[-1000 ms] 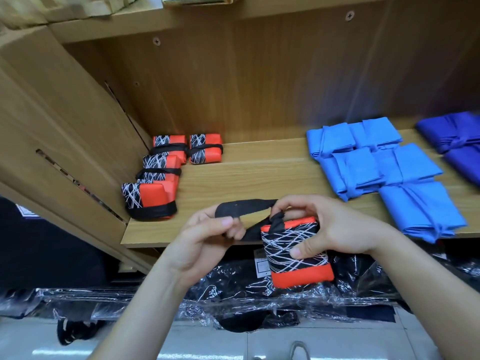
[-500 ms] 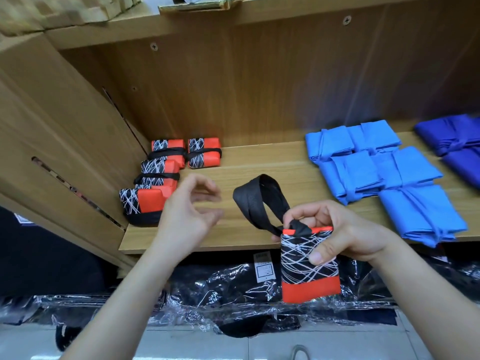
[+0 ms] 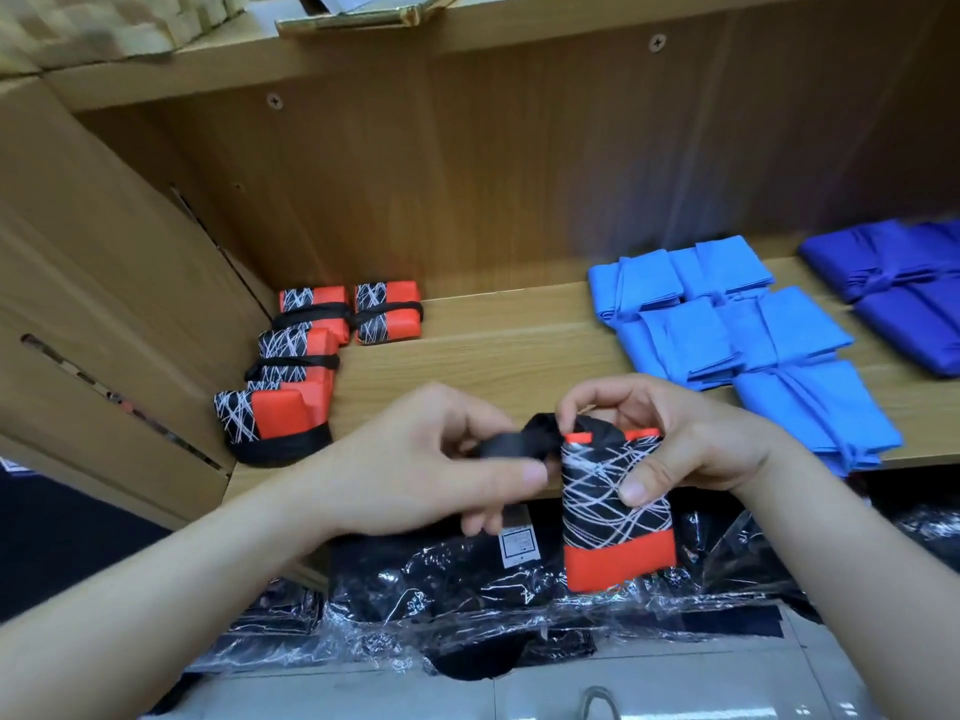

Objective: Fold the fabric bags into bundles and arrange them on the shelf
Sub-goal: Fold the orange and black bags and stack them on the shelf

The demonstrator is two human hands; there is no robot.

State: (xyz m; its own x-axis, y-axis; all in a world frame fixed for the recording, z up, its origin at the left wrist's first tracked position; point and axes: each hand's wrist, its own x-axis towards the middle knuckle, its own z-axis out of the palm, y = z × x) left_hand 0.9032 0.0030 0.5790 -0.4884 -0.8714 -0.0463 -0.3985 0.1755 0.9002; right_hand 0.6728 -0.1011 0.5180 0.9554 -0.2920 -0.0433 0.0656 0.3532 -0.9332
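Observation:
A folded orange and black bag bundle [image 3: 613, 517] with white scribble lines hangs in front of the wooden shelf [image 3: 493, 356]. My right hand [image 3: 670, 439] grips its upper end, thumb across the front. My left hand [image 3: 431, 459] pinches the bundle's black strap [image 3: 511, 444], which runs sideways from the top of the bundle. Several finished orange and black bundles [image 3: 291, 376], each wrapped with a black strap, lie at the shelf's left end.
Folded light blue bags [image 3: 748, 335] lie on the right half of the shelf, dark blue ones [image 3: 898, 293] at the far right. Below the shelf sit black goods in clear plastic wrap [image 3: 467, 605]. A wooden side panel [image 3: 104, 283] bounds the shelf on the left.
My left hand had let go of the strap and opened; now it is back on the strap, holding it to the left of the bundle. The strap loop that stood up is flattened.

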